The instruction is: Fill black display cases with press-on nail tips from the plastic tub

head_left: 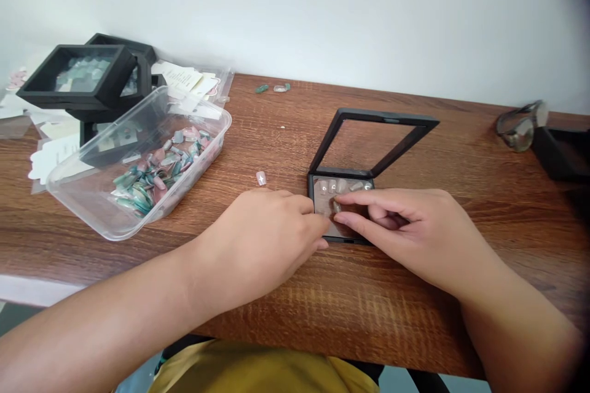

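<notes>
A small black hinged display case (310, 196) lies on the table with its framed clear lid (364, 112) raised. Several pale, glossy press-on nails (333, 186) are lined up on the clear film inside, near the hinge. Between the thumb and forefinger of my right hand (415, 221) is one press-on nail (337, 206), held low over the film. My left hand (271, 233) closes on the case's front left corner, its fingertips over the film; the thumb is mostly hidden. One pinkish nail with a white star (261, 178) lies just beyond my left hand.
At left stands a clear plastic tub (110, 234) of loose green and pink nails. Behind it are stacked black display cases (115, 95) and printed cards (184, 78). A few nails (262, 89) lie near the wall. Glasses (520, 126) and another black case (560, 150) sit at right.
</notes>
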### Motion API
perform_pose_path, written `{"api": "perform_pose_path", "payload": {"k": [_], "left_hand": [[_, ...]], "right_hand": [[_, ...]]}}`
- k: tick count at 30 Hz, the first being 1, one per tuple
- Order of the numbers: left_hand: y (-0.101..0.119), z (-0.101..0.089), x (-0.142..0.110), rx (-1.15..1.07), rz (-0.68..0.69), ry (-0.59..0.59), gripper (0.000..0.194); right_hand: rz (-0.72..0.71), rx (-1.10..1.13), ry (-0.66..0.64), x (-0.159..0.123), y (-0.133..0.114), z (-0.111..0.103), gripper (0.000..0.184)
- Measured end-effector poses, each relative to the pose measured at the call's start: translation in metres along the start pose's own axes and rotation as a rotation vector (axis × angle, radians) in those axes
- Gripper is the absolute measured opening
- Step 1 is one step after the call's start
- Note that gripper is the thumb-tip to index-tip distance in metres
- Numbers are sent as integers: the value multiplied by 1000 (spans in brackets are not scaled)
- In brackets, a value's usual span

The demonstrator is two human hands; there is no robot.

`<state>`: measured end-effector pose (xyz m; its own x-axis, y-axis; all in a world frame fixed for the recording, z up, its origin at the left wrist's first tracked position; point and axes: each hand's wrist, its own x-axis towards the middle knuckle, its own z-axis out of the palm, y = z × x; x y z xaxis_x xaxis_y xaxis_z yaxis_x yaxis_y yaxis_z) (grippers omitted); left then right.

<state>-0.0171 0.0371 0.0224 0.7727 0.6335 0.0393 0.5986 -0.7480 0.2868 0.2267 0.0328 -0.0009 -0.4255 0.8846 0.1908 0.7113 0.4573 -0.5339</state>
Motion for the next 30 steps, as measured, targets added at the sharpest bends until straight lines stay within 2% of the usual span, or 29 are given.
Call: {"api": "perform_pose_path", "payload": {"k": [3, 7, 16, 20, 24, 30], "left_hand": [[1, -3, 2, -12, -19, -69, 15], [0, -6, 4, -43, -41, -102, 17], [0, -7, 3, -83, -68, -86, 13], [-1, -6, 1, -45, -19, -2, 14], [-7, -2, -1, -35, 70, 62, 12], [-15, 9, 2, -267, 220, 107, 11]], "right_hand": [[13, -10, 3, 0, -1, 0, 26], [51, -16, 10, 0, -4, 2, 28], [40, -72, 15, 3, -10, 8, 32], [30, -20, 18, 0, -6, 7, 39], [17, 71, 8, 0, -2, 5, 32], [99, 197, 72, 1, -1, -3, 28]]}}
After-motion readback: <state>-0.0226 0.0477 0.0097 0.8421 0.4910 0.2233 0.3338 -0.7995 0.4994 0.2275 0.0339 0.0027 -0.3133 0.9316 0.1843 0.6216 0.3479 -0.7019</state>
